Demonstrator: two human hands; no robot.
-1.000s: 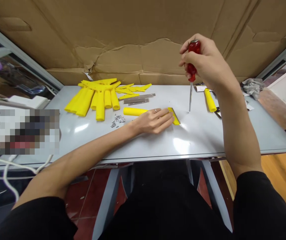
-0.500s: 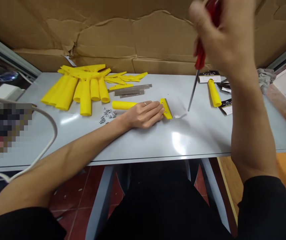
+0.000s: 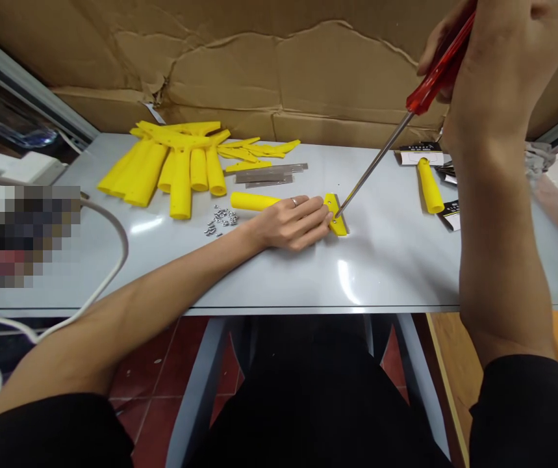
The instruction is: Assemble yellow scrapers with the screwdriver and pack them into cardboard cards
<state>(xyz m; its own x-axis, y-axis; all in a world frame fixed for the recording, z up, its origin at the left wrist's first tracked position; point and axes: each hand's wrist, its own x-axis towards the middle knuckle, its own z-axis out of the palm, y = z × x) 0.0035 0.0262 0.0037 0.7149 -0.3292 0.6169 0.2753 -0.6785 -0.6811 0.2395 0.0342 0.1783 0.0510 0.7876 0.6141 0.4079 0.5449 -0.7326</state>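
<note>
A yellow scraper with a metal blade along its head lies on the grey table. My left hand rests over its neck, fingers wrapped around it and pressing it to the tabletop. High at the right, my right hand is closed around the red handle of a long screwdriver. The screwdriver slants down to the left, its tip at the scraper's head near a screw. Small silver screws are heaped left of the scraper. Loose metal blades lie behind it.
Several yellow scraper handles are piled back left, beside flat yellow head pieces. Another yellow handle lies right, among black-and-white packaging cards. A cardboard sheet stands behind the table. A white cable loops at left.
My right hand has moved to the right, and the screwdriver's tip has come left onto the scraper's head. My left hand keeps its hold on the scraper. The view has shifted slightly.
</note>
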